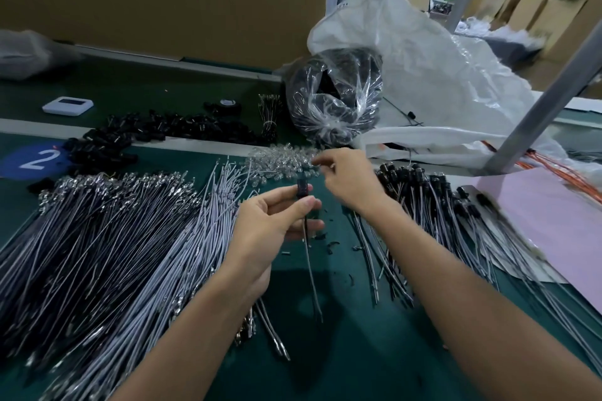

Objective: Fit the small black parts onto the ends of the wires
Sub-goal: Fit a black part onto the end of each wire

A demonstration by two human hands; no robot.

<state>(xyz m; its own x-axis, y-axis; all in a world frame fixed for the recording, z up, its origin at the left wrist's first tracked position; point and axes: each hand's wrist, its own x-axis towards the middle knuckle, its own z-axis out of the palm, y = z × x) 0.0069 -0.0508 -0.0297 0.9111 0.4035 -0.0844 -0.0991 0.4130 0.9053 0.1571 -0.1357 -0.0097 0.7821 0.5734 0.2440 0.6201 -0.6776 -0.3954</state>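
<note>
Green worktop (345,355), frame ctr: left hand (272,221) pinches wire (310,267) w/ black part (300,189); right hand (347,179) curled over clear bits (280,159), grip unclear.

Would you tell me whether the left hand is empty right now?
No, the left hand pinches a wire topped with a black part.

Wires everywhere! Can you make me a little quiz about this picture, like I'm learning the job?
1. True or false: the left hand holds a wire with a small black part at its upper end.
2. Which number is on the blue sticker? A) 2 B) 5 C) 8
3. Fill in: the pile that the right hand reaches to is made of ____ pieces, not black ones.
Key: 1 true; 2 A; 3 clear.
</note>
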